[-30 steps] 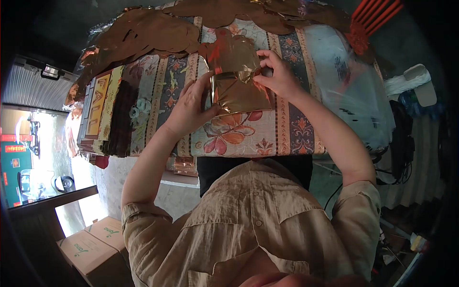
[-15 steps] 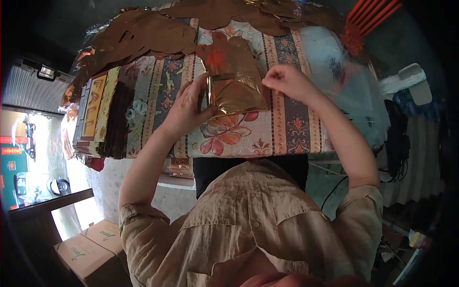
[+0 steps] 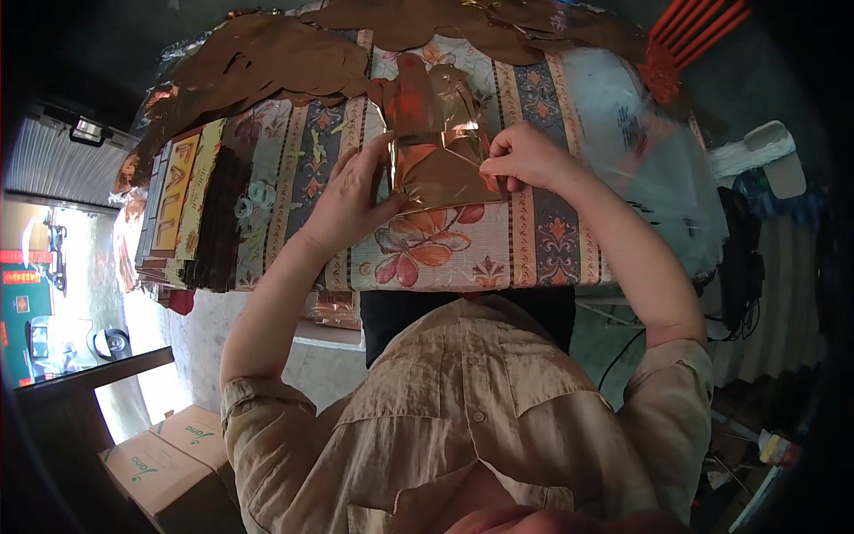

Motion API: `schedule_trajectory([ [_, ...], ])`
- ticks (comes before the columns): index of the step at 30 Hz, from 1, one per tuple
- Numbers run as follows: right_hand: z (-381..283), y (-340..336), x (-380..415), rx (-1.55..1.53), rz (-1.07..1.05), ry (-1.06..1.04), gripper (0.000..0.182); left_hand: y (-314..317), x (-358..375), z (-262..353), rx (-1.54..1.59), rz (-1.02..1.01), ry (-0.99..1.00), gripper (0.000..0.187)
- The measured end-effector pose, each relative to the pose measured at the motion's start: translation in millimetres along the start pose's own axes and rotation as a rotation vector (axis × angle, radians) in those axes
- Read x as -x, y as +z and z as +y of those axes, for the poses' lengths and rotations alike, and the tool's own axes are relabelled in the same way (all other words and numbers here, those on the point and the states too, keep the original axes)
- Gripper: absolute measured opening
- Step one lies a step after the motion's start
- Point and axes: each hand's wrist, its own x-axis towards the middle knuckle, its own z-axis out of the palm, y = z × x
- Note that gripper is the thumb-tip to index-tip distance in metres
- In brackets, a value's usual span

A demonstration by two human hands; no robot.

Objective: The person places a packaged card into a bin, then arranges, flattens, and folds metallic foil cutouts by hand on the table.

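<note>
A shiny gold foil paper (image 3: 440, 178), folded into a flat piece with a cut, rounded upper end, lies on the patterned tablecloth in front of me. My left hand (image 3: 356, 189) rests along its left edge, fingers stretched out and the thumb apart at the lower left corner. At the right edge, the fingers of my right hand (image 3: 520, 160) are pinched together on the foil. A crease band crosses the middle of the piece, and its upper half reflects red. What lies under the right fingertips is hidden.
Large brown cut sheets (image 3: 285, 62) cover the back of the table. Stacked printed paper items (image 3: 182, 196) stand at the left, beside small pale ring-shaped items (image 3: 256, 200). Clear plastic (image 3: 614, 133) covers the right side, near red sticks (image 3: 698, 31). A cardboard box (image 3: 169, 463) sits lower left.
My right hand has moved slightly down and left, its fingers closing on the right edge of the foil. Light on the foil's folds has shifted. My left hand stays nearly still.
</note>
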Motion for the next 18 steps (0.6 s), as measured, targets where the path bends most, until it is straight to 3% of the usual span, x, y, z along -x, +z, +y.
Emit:
schedule_trajectory([
  [18, -1.0, 6.3, 3.8, 0.093, 0.107, -0.076, 0.016, 1.8, 1.5, 3.1, -0.094, 0.017, 0.040, 0.071],
])
